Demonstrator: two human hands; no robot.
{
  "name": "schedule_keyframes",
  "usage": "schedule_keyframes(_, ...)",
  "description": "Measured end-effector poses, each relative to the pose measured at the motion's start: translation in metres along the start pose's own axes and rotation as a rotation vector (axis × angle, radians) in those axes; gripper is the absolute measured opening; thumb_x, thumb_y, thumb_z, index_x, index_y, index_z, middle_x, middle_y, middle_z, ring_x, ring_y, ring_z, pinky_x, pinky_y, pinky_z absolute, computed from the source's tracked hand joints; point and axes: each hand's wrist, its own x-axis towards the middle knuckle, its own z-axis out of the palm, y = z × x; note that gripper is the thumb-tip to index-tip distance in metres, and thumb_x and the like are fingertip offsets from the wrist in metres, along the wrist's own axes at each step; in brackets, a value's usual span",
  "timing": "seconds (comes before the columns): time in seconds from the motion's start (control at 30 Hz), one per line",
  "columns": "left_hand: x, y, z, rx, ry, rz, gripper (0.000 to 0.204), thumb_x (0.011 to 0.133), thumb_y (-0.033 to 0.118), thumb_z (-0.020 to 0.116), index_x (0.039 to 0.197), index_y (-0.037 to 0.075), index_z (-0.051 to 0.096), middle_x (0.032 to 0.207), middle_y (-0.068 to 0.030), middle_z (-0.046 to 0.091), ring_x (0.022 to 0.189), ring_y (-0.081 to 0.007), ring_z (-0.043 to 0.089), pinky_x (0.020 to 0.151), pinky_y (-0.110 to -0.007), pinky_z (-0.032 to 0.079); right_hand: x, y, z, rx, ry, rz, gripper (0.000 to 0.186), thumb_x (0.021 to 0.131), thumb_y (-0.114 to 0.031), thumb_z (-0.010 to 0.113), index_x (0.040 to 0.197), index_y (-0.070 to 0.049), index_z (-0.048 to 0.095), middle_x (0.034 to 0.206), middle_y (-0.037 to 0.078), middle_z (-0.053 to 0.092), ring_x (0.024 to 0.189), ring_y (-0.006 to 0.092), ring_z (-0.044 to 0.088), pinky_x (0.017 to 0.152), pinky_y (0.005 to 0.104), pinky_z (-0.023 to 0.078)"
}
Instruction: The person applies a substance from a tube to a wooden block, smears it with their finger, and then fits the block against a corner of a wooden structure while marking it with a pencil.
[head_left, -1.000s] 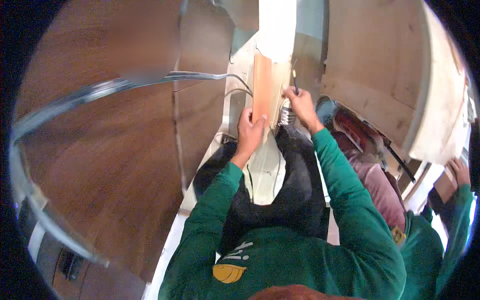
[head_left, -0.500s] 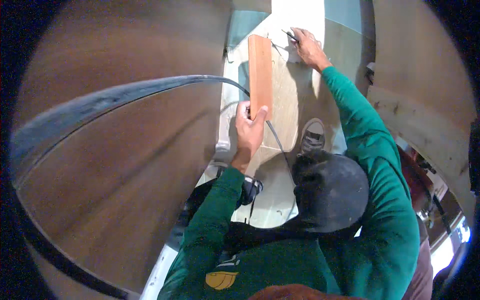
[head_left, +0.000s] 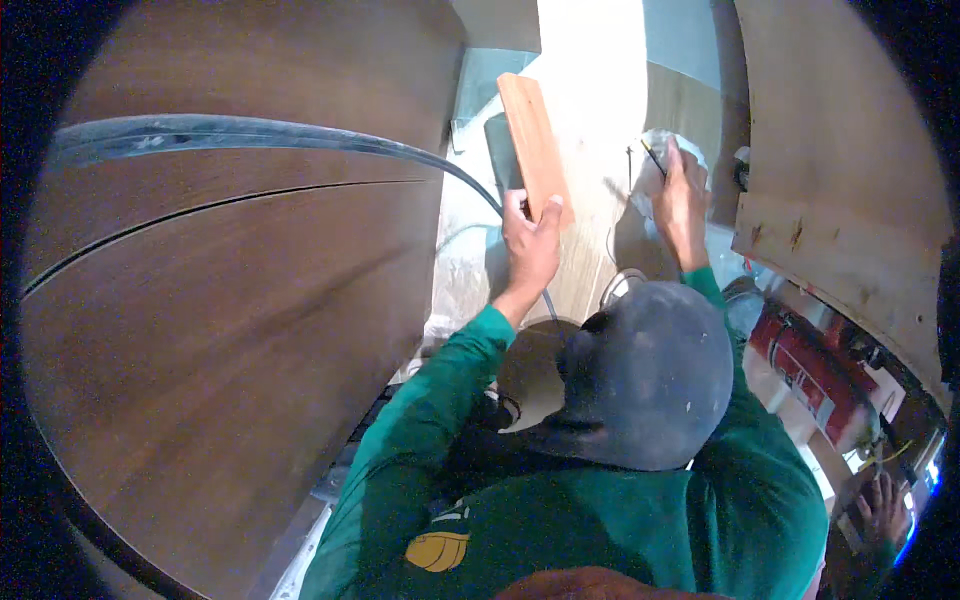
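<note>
My left hand (head_left: 532,245) grips the lower end of an orange-brown wooden strip (head_left: 538,140), thumb on its face. The strip stands out away from me, its far end leaning slightly left. To its right, my right hand (head_left: 682,215) is closed on a thin dark pencil-like stick (head_left: 652,156), which pokes out on the left of the fingers. Crumpled white material (head_left: 692,150), cloth or plastic, shows behind those fingers; I cannot tell whether they hold it too. A black cable (head_left: 445,165) passes by my left hand and continues below it.
A large brown panel (head_left: 250,330) fills the left side. My bent knee (head_left: 660,380) in dark trousers rises in the middle. A pale wooden board (head_left: 850,180) stands at the right, with a red case (head_left: 805,370) below it. Another person's hand (head_left: 885,510) shows at lower right.
My right hand has come back toward me and to the right with the stick. My left hand has shifted slightly right, and the wooden strip now tilts more.
</note>
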Motion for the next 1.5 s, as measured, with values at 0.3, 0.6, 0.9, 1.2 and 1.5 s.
schedule_keyframes(0.3, 0.038, 0.002, 0.059, -0.276, 0.115, -0.105, 0.036, 0.097, 0.019, 0.077, 0.114, 0.001, 0.051, 0.103, -0.0108, 0.062, 0.089, -0.0179, 0.060, 0.080, -0.035, 0.052, -0.017, -0.038, 0.034, 0.790, -0.184, 0.211, 0.056, 0.098, -0.031, 0.077, 0.142, 0.001, 0.064, 0.111, 0.009, 0.069, 0.102, 0.0199, 0.066, 0.090, 0.0341, 0.054)
schedule_keyframes(0.6, 0.023, -0.010, 0.075, -0.506, -0.028, -0.289, 0.039, 0.101, 0.022, 0.077, 0.124, 0.004, 0.051, 0.116, -0.0112, 0.067, 0.098, -0.0176, 0.067, 0.082, -0.035, 0.058, 0.007, -0.036, 0.015, 1.129, -0.458, 0.561, 0.047, 0.100, -0.026, 0.076, 0.141, -0.005, 0.066, 0.074, -0.009, 0.061, 0.053, 0.0017, 0.040, 0.047, 0.0233, 0.030)
schedule_keyframes(0.9, 0.039, -0.024, 0.071, -0.441, -0.051, -0.084, 0.038, 0.102, 0.021, 0.075, 0.123, 0.000, 0.052, 0.109, -0.0100, 0.066, 0.090, -0.0149, 0.065, 0.075, -0.031, 0.058, 0.021, 0.003, 0.045, 1.455, -0.670, 0.515, 0.032, 0.104, -0.016, 0.066, 0.133, -0.002, 0.069, 0.082, -0.001, 0.067, 0.054, 0.0054, 0.050, 0.047, 0.0232, 0.038)
schedule_keyframes(1.2, 0.117, 0.020, 0.056, -0.292, -0.091, -0.169, 0.039, 0.097, 0.012, 0.074, 0.119, -0.002, 0.046, 0.099, -0.0115, 0.065, 0.073, -0.0158, 0.069, 0.063, -0.030, 0.060, 0.070, 0.015, 0.039, 1.154, -0.660, 0.409, 0.035, 0.108, -0.023, 0.064, 0.133, 0.000, 0.069, 0.091, 0.002, 0.068, 0.064, 0.0049, 0.051, 0.053, 0.0239, 0.039)
schedule_keyframes(1.5, 0.199, 0.039, 0.101, -0.293, 0.187, -0.157, 0.035, 0.092, 0.000, 0.069, 0.113, -0.004, 0.040, 0.098, -0.0143, 0.063, 0.073, -0.0197, 0.069, 0.060, -0.031, 0.064, 0.105, -0.028, 0.020, 0.604, -0.099, -0.114, 0.053, 0.095, -0.027, 0.079, 0.139, -0.001, 0.068, 0.133, 0.020, 0.071, 0.119, 0.0316, 0.070, 0.101, 0.0421, 0.053)
